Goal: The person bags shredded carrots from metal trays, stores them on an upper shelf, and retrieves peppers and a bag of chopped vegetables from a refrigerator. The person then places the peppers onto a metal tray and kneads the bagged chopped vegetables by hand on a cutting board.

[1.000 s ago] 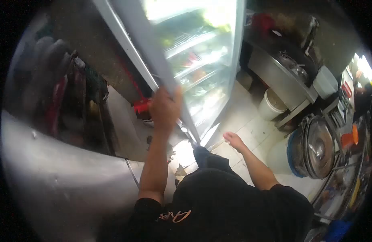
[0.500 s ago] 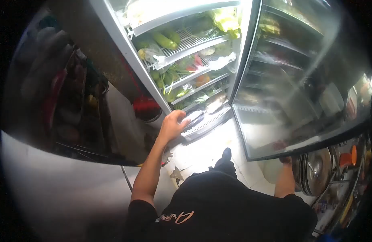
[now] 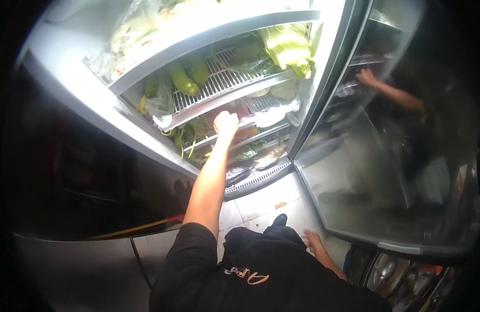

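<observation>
A kitchen, judging by the fridge (image 3: 232, 98) of vegetables (image 3: 184, 81)

The top shelf (image 3: 281, 18) of the fridge (image 3: 63, 67) is cut off above, its contents bleached by glare. Midway down inside the fridge, the left hand (image 3: 226, 123) shows only its back; the fingertips and anything within them are hidden. Low in the fridge, bagged goods (image 3: 248, 153) are too small to name, perhaps greens. Right of the fridge, its door (image 3: 380, 192) partly covers a round metal item (image 3: 388, 270). Left of the fridge, darkness hides detail.
</observation>
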A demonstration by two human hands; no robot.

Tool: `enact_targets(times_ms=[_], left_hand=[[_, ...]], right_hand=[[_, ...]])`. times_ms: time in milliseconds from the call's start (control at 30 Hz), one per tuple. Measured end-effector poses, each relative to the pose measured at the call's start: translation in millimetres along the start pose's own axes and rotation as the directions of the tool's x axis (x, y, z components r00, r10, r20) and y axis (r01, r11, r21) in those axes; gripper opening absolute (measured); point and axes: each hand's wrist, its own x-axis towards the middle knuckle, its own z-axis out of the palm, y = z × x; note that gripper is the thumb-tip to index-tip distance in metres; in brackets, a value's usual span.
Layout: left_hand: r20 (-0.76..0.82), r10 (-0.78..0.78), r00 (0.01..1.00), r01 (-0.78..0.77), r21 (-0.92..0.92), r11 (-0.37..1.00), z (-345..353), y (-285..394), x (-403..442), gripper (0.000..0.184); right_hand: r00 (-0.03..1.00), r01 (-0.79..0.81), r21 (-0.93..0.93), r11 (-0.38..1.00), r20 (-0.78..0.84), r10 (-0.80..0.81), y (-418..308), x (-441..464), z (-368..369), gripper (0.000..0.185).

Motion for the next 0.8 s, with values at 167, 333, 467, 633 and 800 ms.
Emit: enact_targets(times_ms=[167,333,467,633,800], left_hand=[[-0.229,0.305,0.924,-0.344,-0.152,0.927,-37,55,-49,0.017],[-0.212,0.47,0.857,-0.513,-0.264,0.817,-62,43,-68,0.028],[-0.057,0.516,0.855,-0.488,-0.426,0.762,-63,13,-72,0.03],[-0.201,0.37,0.907,-0.419,-0.347,0.839,-86,-5,-50,0.027],[0.062,0.149,0.987,-0.147,-0.026,0.989,-42,-24,-19,0.032]], right_hand=[[0.729,0.68,-0.298,0.67,0.366,-0.578,-225,-9,121,0.034],[0.567,0.753,0.219,0.62,0.26,-0.781,-374,-60,243,0.045],[0.428,0.904,-0.086,0.419,0.206,-0.88,-416,-50,305,0.034],[0.527,0.846,-0.086,0.526,-0.014,-0.85,-436,-51,306,0.013],[-0.001,0.973,-0.228,0.026,-0.12,-0.993,-424,-85,312,0.019]])
